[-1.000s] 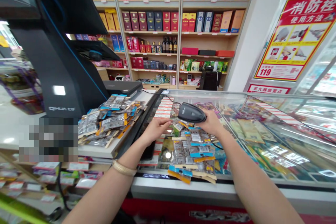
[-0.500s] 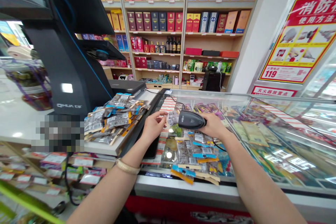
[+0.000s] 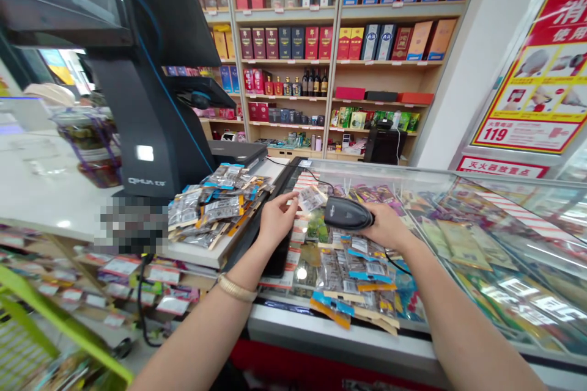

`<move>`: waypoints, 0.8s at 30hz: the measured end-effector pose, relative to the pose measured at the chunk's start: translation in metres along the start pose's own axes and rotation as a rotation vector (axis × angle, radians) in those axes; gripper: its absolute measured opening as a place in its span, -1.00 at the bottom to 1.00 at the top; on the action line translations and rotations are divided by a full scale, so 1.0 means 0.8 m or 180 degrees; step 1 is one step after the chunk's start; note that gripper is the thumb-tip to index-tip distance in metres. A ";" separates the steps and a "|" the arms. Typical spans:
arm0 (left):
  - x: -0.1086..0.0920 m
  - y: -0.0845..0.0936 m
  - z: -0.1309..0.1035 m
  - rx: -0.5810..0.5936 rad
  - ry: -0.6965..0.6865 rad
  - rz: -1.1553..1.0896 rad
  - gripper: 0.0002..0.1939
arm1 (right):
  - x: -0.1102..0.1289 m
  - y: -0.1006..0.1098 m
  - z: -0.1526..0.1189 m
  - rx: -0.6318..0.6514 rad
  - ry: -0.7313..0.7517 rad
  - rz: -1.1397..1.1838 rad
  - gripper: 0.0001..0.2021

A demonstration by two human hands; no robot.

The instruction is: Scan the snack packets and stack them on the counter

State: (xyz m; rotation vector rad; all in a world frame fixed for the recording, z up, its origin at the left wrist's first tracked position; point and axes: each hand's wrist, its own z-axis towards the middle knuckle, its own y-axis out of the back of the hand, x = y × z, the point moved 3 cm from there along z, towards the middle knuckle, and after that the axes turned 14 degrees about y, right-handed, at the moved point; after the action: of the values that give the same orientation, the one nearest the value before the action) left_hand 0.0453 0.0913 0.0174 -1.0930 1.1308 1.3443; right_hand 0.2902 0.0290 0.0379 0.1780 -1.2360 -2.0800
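My right hand [image 3: 389, 224] is wrapped round a black barcode scanner [image 3: 347, 212], which points left over the glass counter. My left hand [image 3: 278, 217] pinches a small clear snack packet [image 3: 312, 197] by its left edge, just in front of the scanner's head. Below the scanner, a spread of similar snack packets [image 3: 358, 269] with blue and orange ends lies on the glass. A larger heap of such packets [image 3: 215, 201] sits on the white counter left of my left hand. A black phone-like slab [image 3: 276, 259] lies partly hidden under my left forearm.
A dark checkout terminal [image 3: 151, 116] stands on the white counter [image 3: 27, 195] at the left, with strapped jars [image 3: 94, 146] behind it. A green basket [image 3: 55, 324] is low at the left. The glass-topped case [image 3: 440, 180] stretches right, holding bagged goods. Shelves of boxes [image 3: 293, 43] line the back wall.
The whole scene has shifted to the right as the head view turned slightly left. The packet is tilted differently in front of the scanner; both hands keep their holds.
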 end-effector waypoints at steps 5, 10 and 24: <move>-0.005 0.024 0.012 -0.0802 -0.0056 -0.1036 -0.55 | -0.001 -0.001 -0.001 -0.0085 0.0071 0.0031 -0.72; -0.015 0.055 0.033 -0.1484 -0.0176 -0.1855 -0.35 | -0.001 -0.001 -0.002 -0.0134 0.0062 0.0109 -0.74; -0.011 0.057 0.043 -0.0944 -0.0372 -0.1674 -0.72 | -0.006 0.000 -0.002 -0.0456 0.0043 0.0367 -0.66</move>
State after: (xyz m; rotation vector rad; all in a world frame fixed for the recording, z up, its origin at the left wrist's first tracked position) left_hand -0.0009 0.1225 0.0342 -1.3880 0.5099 1.1507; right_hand 0.2940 0.0311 0.0359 0.0539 -1.0595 -2.0541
